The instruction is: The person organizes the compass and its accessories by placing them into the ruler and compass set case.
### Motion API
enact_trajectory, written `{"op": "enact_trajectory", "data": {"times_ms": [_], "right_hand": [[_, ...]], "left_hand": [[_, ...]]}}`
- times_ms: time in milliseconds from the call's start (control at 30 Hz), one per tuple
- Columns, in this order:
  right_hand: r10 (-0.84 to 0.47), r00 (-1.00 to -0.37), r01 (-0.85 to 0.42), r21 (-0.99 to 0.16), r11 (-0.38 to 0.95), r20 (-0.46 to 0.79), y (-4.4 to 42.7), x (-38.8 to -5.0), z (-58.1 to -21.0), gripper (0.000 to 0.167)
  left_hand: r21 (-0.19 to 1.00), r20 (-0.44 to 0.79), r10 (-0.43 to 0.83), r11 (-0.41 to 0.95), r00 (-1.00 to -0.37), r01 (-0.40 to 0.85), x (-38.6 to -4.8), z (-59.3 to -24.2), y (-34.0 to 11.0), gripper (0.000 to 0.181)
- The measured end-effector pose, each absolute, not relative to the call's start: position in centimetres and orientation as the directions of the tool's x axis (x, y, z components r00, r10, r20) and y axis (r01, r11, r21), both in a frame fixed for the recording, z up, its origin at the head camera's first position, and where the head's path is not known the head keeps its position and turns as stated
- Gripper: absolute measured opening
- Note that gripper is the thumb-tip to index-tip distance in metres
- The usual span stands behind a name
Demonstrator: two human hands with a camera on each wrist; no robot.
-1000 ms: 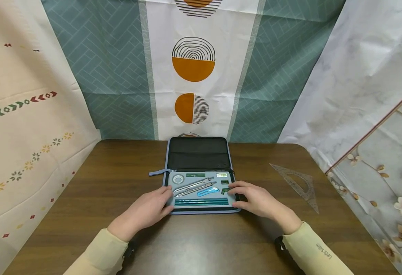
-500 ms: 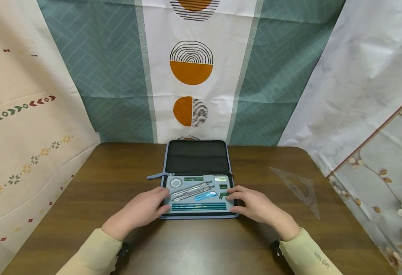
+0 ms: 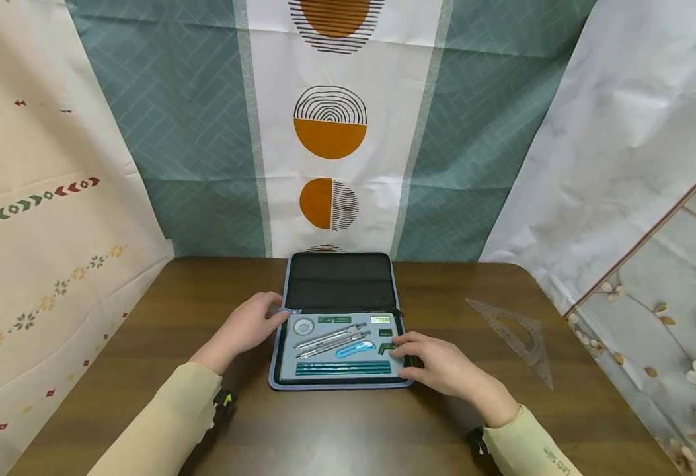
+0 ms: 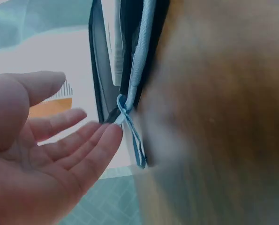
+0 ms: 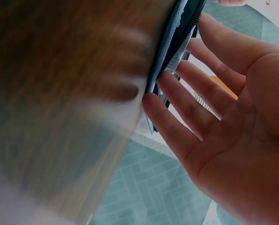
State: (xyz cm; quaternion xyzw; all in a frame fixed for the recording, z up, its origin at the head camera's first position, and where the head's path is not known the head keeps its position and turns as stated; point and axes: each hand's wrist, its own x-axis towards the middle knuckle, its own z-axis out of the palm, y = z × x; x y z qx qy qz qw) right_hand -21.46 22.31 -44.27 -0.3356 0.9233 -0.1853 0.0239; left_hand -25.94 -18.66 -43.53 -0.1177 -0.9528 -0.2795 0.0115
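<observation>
An open zip case (image 3: 340, 281) with a black lid lies on the table. Its grey tray (image 3: 289, 362) carries dark green pencils (image 3: 343, 368), a blue utility knife (image 3: 355, 350), metal drafting compasses (image 3: 330, 341), a round clear disc (image 3: 303, 326) and small green pieces (image 3: 386, 348). My left hand (image 3: 251, 328) is at the case's left side near the hinge. In the left wrist view its fingers are extended by the blue pull loop (image 4: 138, 146), gripping nothing. My right hand (image 3: 439, 365) rests its extended fingertips on the case's right edge, as the right wrist view shows.
A clear set square (image 3: 517, 334) with a protractor cut-out lies on the wooden table (image 3: 336, 430) to the right. A patterned curtain (image 3: 330, 139) hangs behind the table, and printed cloths stand at both sides.
My left hand has moved from the case's lower left edge away from me, up to the hinge corner and pull loop. My right hand stays at the right edge.
</observation>
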Motion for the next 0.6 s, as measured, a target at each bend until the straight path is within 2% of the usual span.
{"op": "enact_trajectory", "data": {"times_ms": [300,600], "right_hand": [[-0.632,-0.768,-0.622,-0.35,0.7,0.1,22.4,-21.6,-44.5,0.036],[-0.645,-0.759,-0.631,-0.352,0.692,0.092,22.6,-21.5,-44.4,0.037]], "left_hand": [[0.634,0.046,0.134,0.762,-0.99,0.132,-29.7,-43.7,-19.1,0.056],[0.821,-0.107,0.097,0.57,-0.99,-0.033,-30.9,-44.6,-19.2,0.062]]}}
